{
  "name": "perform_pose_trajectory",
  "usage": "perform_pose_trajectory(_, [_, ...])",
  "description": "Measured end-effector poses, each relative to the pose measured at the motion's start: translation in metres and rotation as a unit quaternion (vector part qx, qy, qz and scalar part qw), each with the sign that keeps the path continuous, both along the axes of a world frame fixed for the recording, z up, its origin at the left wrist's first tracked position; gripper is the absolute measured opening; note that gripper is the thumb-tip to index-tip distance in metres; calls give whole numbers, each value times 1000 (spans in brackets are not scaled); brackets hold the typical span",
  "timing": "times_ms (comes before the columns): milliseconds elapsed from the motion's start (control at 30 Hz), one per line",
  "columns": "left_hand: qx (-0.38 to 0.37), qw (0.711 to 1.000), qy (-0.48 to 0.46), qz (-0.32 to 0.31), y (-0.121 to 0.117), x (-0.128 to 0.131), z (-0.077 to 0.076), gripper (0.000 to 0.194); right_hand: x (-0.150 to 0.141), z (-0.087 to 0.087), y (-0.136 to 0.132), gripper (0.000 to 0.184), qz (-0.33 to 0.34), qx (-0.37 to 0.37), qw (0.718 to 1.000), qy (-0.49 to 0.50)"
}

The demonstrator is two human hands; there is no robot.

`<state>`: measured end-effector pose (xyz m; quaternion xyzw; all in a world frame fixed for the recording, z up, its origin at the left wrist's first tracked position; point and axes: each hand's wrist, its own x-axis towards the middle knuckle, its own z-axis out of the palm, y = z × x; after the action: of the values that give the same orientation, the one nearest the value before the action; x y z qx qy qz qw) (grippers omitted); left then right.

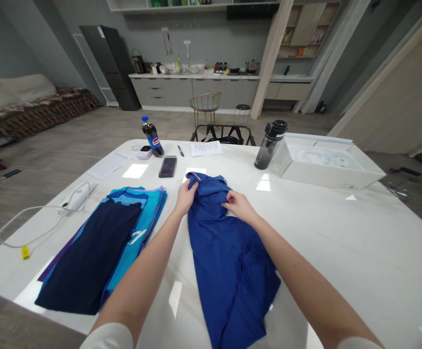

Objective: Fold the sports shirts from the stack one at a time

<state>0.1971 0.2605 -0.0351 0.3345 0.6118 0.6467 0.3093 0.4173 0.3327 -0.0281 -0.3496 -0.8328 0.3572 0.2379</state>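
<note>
A blue garment (225,252) lies lengthwise on the white table, its far end gathered and its near part rumpled. At its far left edge, by a collar with red and white trim, my left hand (186,196) grips the fabric. My right hand (240,205) pinches the cloth on the right side, a little nearer to me. The kind of garment is not fully clear, as it is bunched. To the left of my left arm rests a stack of folded clothes, with a dark navy piece (94,252) on top of turquoise ones (132,252).
Beyond the stack are a white corded device (78,196), a cola bottle (152,136), a phone-like dark object (167,166), a pen (180,150) and a printed sheet (206,148). Back right stand a dark tumbler (269,145) and an open white box (327,169).
</note>
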Motion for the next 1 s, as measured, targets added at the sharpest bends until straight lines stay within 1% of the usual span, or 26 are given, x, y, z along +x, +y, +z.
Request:
perform_pose_trajectory(33, [30,993,-102,-45,3,9,0,28,13,5,-6,20,19,12,999,38])
perform_pose_trajectory(67, [49,976,-194,-86,6,19,-1,33,25,10,-11,20,32,25,997,69])
perform_pose_trajectory(100, [53,957,-260,-114,10,29,-2,37,37,15,-17,20,38,33,995,90])
perform_pose_trajectory(133, [45,946,-292,-130,14,39,-3,38,48,19,-21,20,39,33,994,100])
perform_pose_trajectory(167, [25,949,-287,-130,17,47,-5,37,59,21,-24,21,29,23,994,101])
perform_pose_trajectory(200, [1,963,-247,-111,20,54,-5,35,68,21,-24,24,3,5,995,95])
perform_pose_trajectory(233, [-20,981,-178,-76,21,60,-5,36,77,18,-22,28,-42,-12,996,84])
perform_pose_trajectory(267, [-35,995,-89,-31,21,65,-5,38,85,15,-18,31,-101,-19,992,66])
perform_pose_trajectory(300, [-37,999,8,10,21,69,-3,42,92,9,-12,33,-161,-16,986,41])
perform_pose_trajectory(333, [-29,994,101,29,19,73,-2,48,98,3,-6,37,-208,-6,978,10])
perform_pose_trajectory(367, [-13,983,181,18,18,78,0,52,102,-4,1,43,-230,3,973,-26])
perform_pose_trajectory(400, [3,969,244,-19,17,83,0,54,106,-9,6,48,-225,4,972,-62])
perform_pose_trajectory(433, [16,955,288,-76,17,89,0,50,107,-14,11,49,-204,-4,975,-93])
perform_pose_trajectory(500, [26,928,324,-183,20,100,-4,31,107,-20,18,39,-168,-25,977,-127])
perform_pose_trajectory(533, [26,920,327,-214,22,104,-7,19,106,-20,21,31,-160,-25,978,-135])
perform_pose_trajectory(567, [25,916,325,-232,25,107,-10,11,104,-20,23,25,-156,-15,978,-141])
perform_pose_trajectory(600, [26,915,322,-242,27,108,-12,10,103,-19,25,21,-152,-2,978,-145])
perform_pose_trajectory(667, [37,914,318,-248,29,106,-14,12,102,-16,30,19,-129,10,980,-149])
perform_pose_trajectory(700, [44,914,316,-249,28,103,-13,12,102,-14,32,19,-114,8,983,-144])
perform_pose_trajectory(767, [58,916,311,-246,25,94,-5,12,105,-12,38,21,-101,-1,988,-117])
perform_pose_trajectory(833, [76,925,291,-233,21,80,6,15,110,-11,44,24,-118,0,989,-85])
perform_pose_trajectory(900, [94,948,228,-201,14,56,17,16,120,-9,51,26,-164,16,984,-70])
perform_pose_trajectory(967, [99,975,135,-147,6,21,23,15,136,-9,60,28,-213,38,974,-62])
perform_pose_trajectory(1000, [90,985,97,-112,1,1,24,17,145,-9,65,29,-234,49,969,-54])
